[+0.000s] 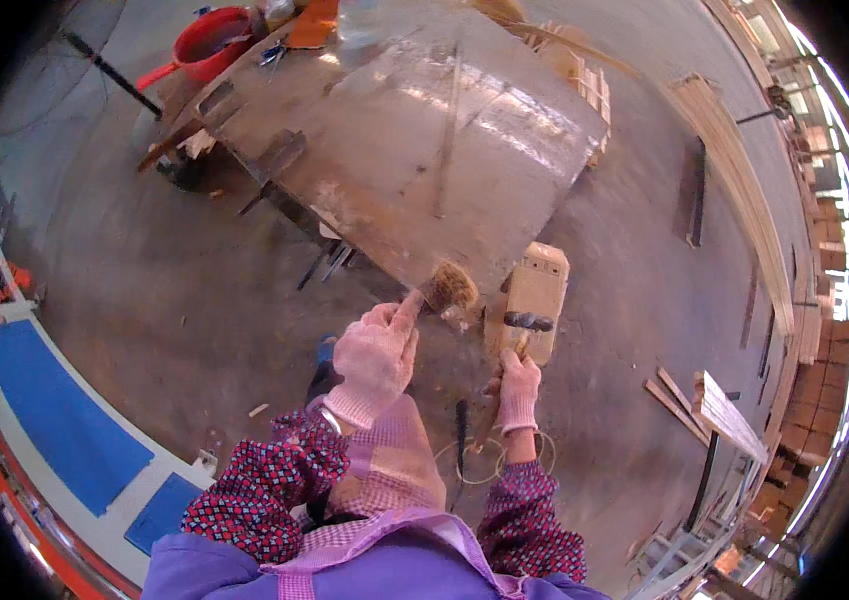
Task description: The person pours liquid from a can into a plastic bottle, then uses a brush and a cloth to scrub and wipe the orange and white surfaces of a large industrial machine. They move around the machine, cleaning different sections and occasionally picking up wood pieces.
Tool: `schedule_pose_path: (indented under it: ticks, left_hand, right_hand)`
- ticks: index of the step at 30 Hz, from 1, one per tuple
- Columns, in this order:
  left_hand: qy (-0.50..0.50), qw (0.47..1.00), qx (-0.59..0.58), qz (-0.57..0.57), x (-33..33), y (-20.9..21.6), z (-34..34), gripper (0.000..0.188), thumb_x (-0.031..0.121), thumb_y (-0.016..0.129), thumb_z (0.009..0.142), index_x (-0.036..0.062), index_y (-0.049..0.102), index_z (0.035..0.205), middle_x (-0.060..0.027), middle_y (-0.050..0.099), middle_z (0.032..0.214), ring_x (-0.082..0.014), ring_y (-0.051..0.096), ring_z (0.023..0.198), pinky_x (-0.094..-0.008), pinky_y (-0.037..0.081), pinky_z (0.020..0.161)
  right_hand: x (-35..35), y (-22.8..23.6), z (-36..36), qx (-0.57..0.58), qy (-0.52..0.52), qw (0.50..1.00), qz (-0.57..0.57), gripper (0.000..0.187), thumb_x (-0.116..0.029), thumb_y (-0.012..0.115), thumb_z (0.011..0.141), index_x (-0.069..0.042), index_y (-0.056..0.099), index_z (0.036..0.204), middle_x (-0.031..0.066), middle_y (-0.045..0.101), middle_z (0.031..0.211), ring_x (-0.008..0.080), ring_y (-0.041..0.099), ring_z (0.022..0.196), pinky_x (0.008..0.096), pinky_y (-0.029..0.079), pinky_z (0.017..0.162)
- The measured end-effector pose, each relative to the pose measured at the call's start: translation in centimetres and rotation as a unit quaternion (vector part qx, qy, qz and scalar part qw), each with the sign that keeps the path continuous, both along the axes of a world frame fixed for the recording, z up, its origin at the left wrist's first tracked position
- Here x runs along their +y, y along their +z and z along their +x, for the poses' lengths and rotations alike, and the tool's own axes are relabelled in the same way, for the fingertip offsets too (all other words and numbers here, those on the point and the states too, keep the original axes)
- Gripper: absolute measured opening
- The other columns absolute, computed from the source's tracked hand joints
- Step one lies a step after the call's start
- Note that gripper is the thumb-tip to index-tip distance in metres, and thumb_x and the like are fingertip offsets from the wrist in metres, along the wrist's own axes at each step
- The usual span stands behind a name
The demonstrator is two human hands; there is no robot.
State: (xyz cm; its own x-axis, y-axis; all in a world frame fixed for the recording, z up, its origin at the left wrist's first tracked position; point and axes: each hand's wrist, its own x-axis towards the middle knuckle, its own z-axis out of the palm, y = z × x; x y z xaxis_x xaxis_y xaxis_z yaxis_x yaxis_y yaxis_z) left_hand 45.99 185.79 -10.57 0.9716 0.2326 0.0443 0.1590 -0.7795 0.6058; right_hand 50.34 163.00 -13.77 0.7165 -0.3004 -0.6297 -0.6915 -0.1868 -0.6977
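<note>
While your gloved left hand [375, 360] is gripping a rough brown piece [451, 287] by its near left side, your right hand [520, 390] is holding a hammer-like tool [528, 321] by its handle. Your left fingers are closing together on the piece, the index finger lying stretched along it; just where the thumb is pressing, you cannot tell from this view. Your right fingers are curling round the handle, clamped shut, with the dark head pointing away from you.

The brown piece is showing at the near corner of the worn table [395, 190], to the left of the tool; whether it is touching the tabletop is unclear. Beyond and beneath the dark head, a tan block-like thing [542, 275] is showing just right of that corner, and whether the head is resting on it or hanging above it cannot be told. Farther off, a red pan [190, 50] is sitting at the far left, and long wood strips [745, 200] are lying on the right.

You are probably working on the brown piece, or readying it, with both hands occupied and the tool head apart from it. Your next move seems to be calling for a steady left pinch, a firm right grip, and a tool path that is leaving your left fingertips clear.
</note>
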Motion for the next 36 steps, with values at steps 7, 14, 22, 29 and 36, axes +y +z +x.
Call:
schedule_pose_path:
  ticks: [7,14,22,29,36]
  left_hand:
    - [0.092,0.990,0.028,-0.108,1.3,-0.9,-0.7,0.053,0.006,0.071,0.077,0.0156,0.060,0.127,-0.0108,0.064,0.102,-0.0309,0.065,0.088,-0.0378,0.053,0.076]
    - [0.303,0.911,-0.025,-0.279,0.1,-3.5,-2.7,0.044,0.000,0.068,0.080,0.0019,0.059,0.123,-0.0084,0.063,0.100,-0.0226,0.064,0.087,-0.0348,0.053,0.082]
    - [0.436,0.489,-0.141,-0.742,0.3,-4.8,-3.9,0.048,0.015,0.064,0.090,0.0025,0.048,0.134,-0.0063,0.061,0.104,-0.0161,0.060,0.081,-0.0435,0.055,0.078]
    - [0.391,0.394,-0.227,-0.800,1.3,-4.3,-5.1,0.046,0.022,0.058,0.096,0.0045,0.045,0.137,-0.0070,0.062,0.107,-0.0185,0.062,0.084,-0.0455,0.053,0.086]
    - [0.406,0.420,-0.284,-0.760,3.5,-0.5,-8.4,0.043,0.018,0.058,0.096,0.0004,0.048,0.133,-0.0085,0.062,0.110,-0.0230,0.061,0.102,-0.0434,0.048,0.097]
  right_hand:
    - [-0.4,-12.2,7.0,0.059,0.337,0.906,-0.250,0.025,-0.021,0.057,0.084,0.002,0.065,0.089,0.0171,0.067,0.074,0.0348,0.064,0.067,0.0409,0.050,0.062]
    - [1.7,-21.9,13.1,0.029,0.511,0.799,-0.315,0.024,-0.020,0.059,0.085,0.001,0.064,0.096,0.0164,0.067,0.082,0.0326,0.063,0.076,0.0406,0.050,0.069]
    - [2.9,-29.5,18.9,-0.007,0.593,0.720,-0.361,0.027,-0.019,0.061,0.085,-0.001,0.063,0.104,0.0157,0.066,0.092,0.0300,0.063,0.086,0.0403,0.049,0.077]
    - [1.4,-29.0,20.4,-0.012,0.620,0.694,-0.367,0.031,-0.019,0.062,0.085,-0.002,0.062,0.111,0.0150,0.066,0.100,0.0277,0.062,0.096,0.0400,0.049,0.084]
    - [-6.3,-18.5,11.3,0.024,0.803,0.544,-0.242,0.037,-0.018,0.064,0.085,-0.003,0.061,0.119,0.0144,0.066,0.108,0.0255,0.061,0.105,0.0397,0.048,0.091]
